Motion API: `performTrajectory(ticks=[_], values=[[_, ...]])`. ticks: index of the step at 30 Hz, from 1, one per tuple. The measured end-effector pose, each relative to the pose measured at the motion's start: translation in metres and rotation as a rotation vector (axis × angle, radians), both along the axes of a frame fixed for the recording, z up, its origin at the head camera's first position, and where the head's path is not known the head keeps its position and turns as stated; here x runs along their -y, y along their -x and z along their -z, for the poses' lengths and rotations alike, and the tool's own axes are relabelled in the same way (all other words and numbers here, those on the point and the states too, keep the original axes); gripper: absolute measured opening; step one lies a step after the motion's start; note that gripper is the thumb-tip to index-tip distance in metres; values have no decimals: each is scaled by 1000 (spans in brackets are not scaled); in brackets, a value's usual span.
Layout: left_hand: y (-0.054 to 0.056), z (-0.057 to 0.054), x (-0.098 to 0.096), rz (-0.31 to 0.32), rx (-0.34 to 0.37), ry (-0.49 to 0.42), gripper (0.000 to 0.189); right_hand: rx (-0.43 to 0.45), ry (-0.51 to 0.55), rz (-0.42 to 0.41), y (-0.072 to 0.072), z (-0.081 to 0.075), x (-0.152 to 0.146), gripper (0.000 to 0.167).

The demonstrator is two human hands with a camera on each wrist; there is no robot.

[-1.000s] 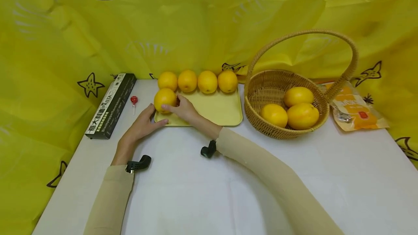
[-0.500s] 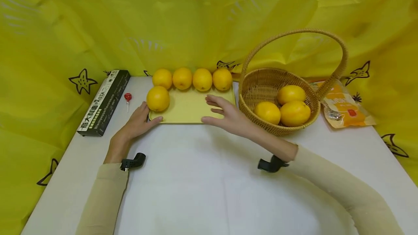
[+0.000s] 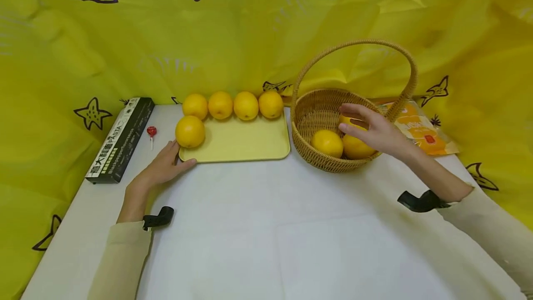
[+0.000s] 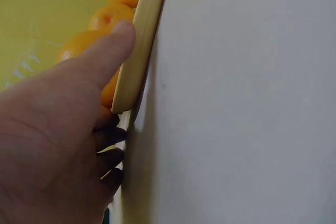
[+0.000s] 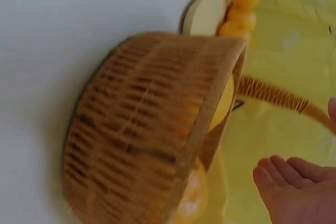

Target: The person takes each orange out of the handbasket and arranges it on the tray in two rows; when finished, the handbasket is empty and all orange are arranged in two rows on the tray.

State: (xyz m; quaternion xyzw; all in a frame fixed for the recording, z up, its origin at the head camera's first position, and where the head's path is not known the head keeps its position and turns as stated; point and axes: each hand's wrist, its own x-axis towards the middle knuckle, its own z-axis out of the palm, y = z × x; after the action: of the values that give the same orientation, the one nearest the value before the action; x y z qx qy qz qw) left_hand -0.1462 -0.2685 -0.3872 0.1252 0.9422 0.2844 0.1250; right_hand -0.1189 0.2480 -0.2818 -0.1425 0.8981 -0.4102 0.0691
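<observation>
My left hand point(image 3: 161, 165) rests at the front left corner of a pale yellow tray point(image 3: 250, 140). In the left wrist view its thumb point(image 4: 107, 51) lies along the tray's rim while the other fingers reach down beside the corner. On the tray, several oranges point(image 3: 246, 105) form a row along the back, and one orange point(image 3: 190, 131) sits in front of the leftmost. My right hand point(image 3: 376, 131) is over the wicker basket point(image 3: 325, 163), fingers extended and holding nothing. Three oranges lie inside the basket; the right hand partly covers the rear one point(image 3: 345, 119) in the head view.
A black and white pasta box point(image 3: 120, 140) lies at the left, with a red lollipop point(image 3: 151, 131) between it and the tray. Behind the basket's right side lies an orange and white snack bag point(image 3: 424, 128). The basket's tall handle point(image 3: 358, 43) arches upward. A yellow patterned cloth hangs behind the table.
My right hand has let go of the front orange on the tray and moved right to above the basket. The left hand has stayed at the tray's corner. The head view has shifted slightly.
</observation>
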Motion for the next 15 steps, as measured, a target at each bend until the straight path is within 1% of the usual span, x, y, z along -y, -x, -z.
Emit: performTrajectory(ticks=[3,5,6,11,13,15], values=[[-4,3,1,-4,-11,-4,92,96,0,-1,6,1,-8,60],[-6,3,-2,-8,-14,7,91,117,-16,-11,9,5,-9,61],[-7,2,-5,-6,-11,18,90,122,-16,-20,11,8,-8,61],[-17,-11,-21,-17,58,105,92,112,-21,-83,19,21,1,62],[-19,-14,-24,-42,73,105,94,101,-36,-102,23,25,7,62],[-21,-14,-24,-78,76,101,96,94,-58,-116,26,29,11,63]])
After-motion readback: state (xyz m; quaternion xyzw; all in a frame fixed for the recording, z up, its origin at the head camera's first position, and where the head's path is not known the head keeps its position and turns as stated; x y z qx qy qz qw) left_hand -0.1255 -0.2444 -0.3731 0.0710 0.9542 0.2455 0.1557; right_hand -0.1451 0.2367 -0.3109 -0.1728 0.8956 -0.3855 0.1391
